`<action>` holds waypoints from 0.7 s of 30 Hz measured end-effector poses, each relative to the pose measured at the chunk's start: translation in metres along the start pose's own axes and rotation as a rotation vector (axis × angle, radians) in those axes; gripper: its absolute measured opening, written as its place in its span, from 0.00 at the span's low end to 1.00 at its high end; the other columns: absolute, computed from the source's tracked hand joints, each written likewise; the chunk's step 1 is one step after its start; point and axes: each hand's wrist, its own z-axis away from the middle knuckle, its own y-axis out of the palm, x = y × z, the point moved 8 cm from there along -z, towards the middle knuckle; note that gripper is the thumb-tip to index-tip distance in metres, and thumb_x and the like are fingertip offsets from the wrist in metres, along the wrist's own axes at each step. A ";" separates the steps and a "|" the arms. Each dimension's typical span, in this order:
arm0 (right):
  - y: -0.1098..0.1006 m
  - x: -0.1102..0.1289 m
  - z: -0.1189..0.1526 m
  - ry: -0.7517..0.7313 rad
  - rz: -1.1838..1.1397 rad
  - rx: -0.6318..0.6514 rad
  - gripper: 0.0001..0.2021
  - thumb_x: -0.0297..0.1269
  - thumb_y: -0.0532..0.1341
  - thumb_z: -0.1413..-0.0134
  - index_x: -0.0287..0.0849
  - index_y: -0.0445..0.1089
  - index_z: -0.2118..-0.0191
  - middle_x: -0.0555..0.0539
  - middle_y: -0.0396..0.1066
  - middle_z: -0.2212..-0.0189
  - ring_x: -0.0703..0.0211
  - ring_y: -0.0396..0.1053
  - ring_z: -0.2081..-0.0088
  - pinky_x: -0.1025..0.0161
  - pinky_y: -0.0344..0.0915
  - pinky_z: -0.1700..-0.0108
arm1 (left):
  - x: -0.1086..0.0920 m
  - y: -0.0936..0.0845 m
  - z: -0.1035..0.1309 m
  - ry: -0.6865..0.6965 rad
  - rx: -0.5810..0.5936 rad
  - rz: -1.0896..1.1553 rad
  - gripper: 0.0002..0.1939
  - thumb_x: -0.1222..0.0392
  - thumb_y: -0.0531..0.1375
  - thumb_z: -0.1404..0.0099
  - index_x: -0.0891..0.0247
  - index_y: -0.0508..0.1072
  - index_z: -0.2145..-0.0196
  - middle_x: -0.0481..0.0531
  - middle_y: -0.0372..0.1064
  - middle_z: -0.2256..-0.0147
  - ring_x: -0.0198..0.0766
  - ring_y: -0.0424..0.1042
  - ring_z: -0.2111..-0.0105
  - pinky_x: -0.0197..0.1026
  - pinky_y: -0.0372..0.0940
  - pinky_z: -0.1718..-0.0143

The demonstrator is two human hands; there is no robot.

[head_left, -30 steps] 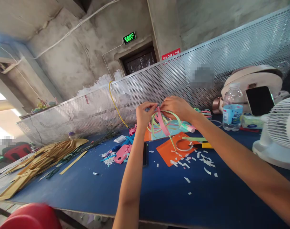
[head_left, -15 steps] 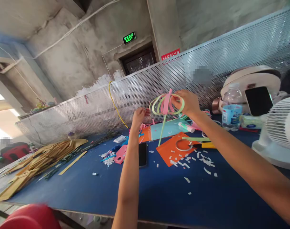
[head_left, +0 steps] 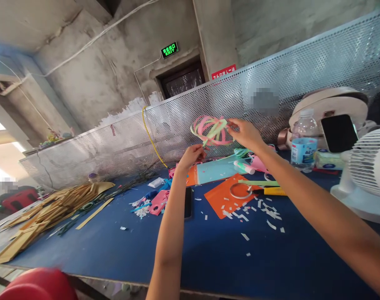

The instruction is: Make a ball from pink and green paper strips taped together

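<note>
A loose ball of looped pink and light green paper strips [head_left: 211, 130] hangs in the air above the far part of the table. My left hand [head_left: 192, 157] is closed at its lower left, the fingers pinching around a green strip end there. My right hand [head_left: 245, 132] holds the ball's right side between thumb and fingertips. Below lie an orange paper sheet [head_left: 219, 202] with a roll of clear tape [head_left: 240, 191] on it, and a light blue sheet [head_left: 219, 170]. A dark phone [head_left: 188, 203] is partly hidden behind my left forearm.
White paper scraps [head_left: 271, 211] are scattered on the blue tabletop [head_left: 214, 254]. A yellow-handled cutter [head_left: 274, 191] lies under my right forearm. At right stand a water bottle [head_left: 304, 143] and a white fan [head_left: 369, 166]. Brown strips [head_left: 58, 204] are heaped at left. A perforated metal screen [head_left: 124, 146] runs behind.
The paper-strip ball has turned and tilted, its green tail swinging from hanging down to my left hand. My left hand has moved right, up to the ball; my right hand stays at its right side.
</note>
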 end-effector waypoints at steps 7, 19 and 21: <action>-0.004 -0.001 -0.003 -0.012 -0.254 -0.108 0.16 0.43 0.56 0.39 0.46 0.70 0.49 0.39 0.73 0.50 0.44 0.70 0.51 0.47 0.67 0.52 | 0.016 -0.020 -0.006 0.014 -0.126 0.300 0.06 0.57 0.61 0.33 0.63 0.71 0.63 0.52 0.74 0.70 0.33 0.73 0.72 0.37 0.69 0.66; 0.021 0.058 0.013 -0.307 -0.460 0.088 0.28 0.34 0.59 0.41 0.53 0.61 0.35 0.44 0.67 0.40 0.45 0.70 0.46 0.51 0.73 0.56 | 0.021 0.011 -0.011 0.058 0.055 0.635 0.07 0.56 0.62 0.32 0.60 0.70 0.60 0.49 0.71 0.66 0.34 0.73 0.67 0.41 0.70 0.59; 0.025 0.056 0.014 -0.322 -0.435 0.082 0.32 0.34 0.60 0.42 0.55 0.55 0.32 0.43 0.62 0.37 0.45 0.71 0.49 0.50 0.74 0.58 | 0.020 0.015 -0.010 0.059 0.079 0.630 0.07 0.55 0.62 0.31 0.60 0.71 0.60 0.49 0.72 0.67 0.34 0.73 0.67 0.41 0.69 0.59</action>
